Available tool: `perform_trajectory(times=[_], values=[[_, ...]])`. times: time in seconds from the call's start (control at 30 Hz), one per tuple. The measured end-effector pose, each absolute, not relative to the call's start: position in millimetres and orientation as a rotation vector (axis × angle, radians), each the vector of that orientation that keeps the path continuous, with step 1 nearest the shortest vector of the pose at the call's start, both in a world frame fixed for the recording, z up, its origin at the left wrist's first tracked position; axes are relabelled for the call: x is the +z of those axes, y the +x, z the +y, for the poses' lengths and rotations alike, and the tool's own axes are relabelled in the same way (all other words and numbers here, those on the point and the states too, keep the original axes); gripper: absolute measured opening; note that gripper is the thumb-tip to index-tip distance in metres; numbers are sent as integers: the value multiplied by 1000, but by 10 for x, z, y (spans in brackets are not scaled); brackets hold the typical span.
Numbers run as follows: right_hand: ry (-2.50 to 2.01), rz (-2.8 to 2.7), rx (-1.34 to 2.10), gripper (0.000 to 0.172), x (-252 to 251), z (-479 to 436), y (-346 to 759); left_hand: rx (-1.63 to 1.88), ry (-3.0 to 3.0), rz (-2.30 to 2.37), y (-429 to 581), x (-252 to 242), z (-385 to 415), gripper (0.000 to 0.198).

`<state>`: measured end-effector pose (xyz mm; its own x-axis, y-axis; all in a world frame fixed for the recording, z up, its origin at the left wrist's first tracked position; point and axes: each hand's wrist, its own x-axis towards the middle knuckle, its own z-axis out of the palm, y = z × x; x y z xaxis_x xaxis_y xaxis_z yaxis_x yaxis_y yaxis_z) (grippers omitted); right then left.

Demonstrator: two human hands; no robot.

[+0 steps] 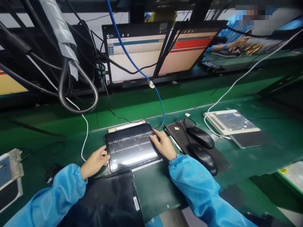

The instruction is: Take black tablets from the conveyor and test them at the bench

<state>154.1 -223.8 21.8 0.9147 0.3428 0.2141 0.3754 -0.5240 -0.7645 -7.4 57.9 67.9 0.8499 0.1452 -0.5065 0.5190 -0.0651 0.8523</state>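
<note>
A black tablet (pixel 130 146) with a glossy, film-like sheen on its screen lies on the green bench, reflecting bright light. At its left edge is my left hand (pixel 96 160), thumb and fingers closed on the side. My right hand (pixel 163 145) grips the upper right edge, thumb on the face and fingers reaching round the rim. Just behind the tablet shows a pale strip (pixel 126 126). A larger black glossy panel (pixel 111 201) with a white label lies in front, partly under my left sleeve.
Two black mice (pixel 203 157) and dark pads sit to the right. Farther right is a cream-framed device (pixel 233 121) beside a white cable (pixel 232 85). Two monitors (pixel 134 53) stand behind; a blue cable (pixel 127 53) and a black cable loop (pixel 78 107) hang down. Another person's hands (pixel 239 42) are beyond.
</note>
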Motion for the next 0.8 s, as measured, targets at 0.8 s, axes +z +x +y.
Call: perform_trajectory(times=[0.8], values=[[-2198,-755,-518,44,437,-2398,1045,-19,2392,385,-685,1058,735,61]])
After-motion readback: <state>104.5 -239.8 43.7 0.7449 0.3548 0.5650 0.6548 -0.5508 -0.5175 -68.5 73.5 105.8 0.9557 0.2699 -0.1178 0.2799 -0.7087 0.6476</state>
